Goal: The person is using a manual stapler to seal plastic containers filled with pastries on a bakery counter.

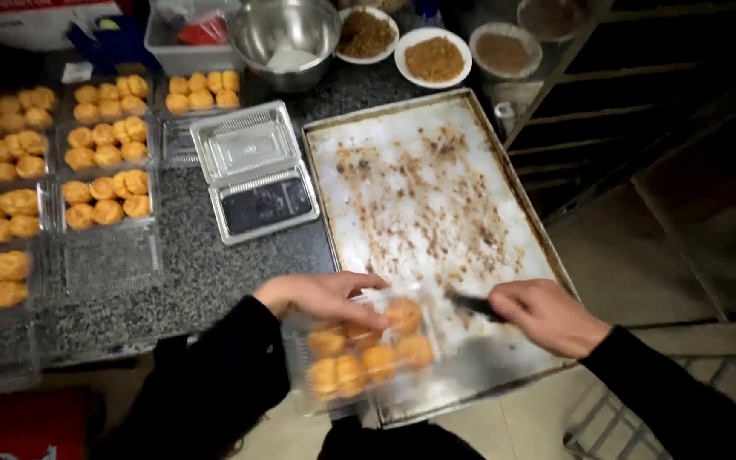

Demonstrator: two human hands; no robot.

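Observation:
My left hand [321,296] grips the near edge of a clear plastic clamshell box [366,351] holding several round golden pastries, at the front edge of a large metal baking tray [436,221] stained with brown crumbs. My right hand [543,313] hovers over the tray's near right part, closed on dark tongs [474,305] that point left toward the box. Both arms wear black sleeves.
An open empty clamshell box [255,175] lies left of the tray on the speckled counter. Several filled pastry boxes [104,170] line the left side. A steel bowl [287,38] and plates of brown crumbs [434,58] stand at the back. Floor and metal rails lie right.

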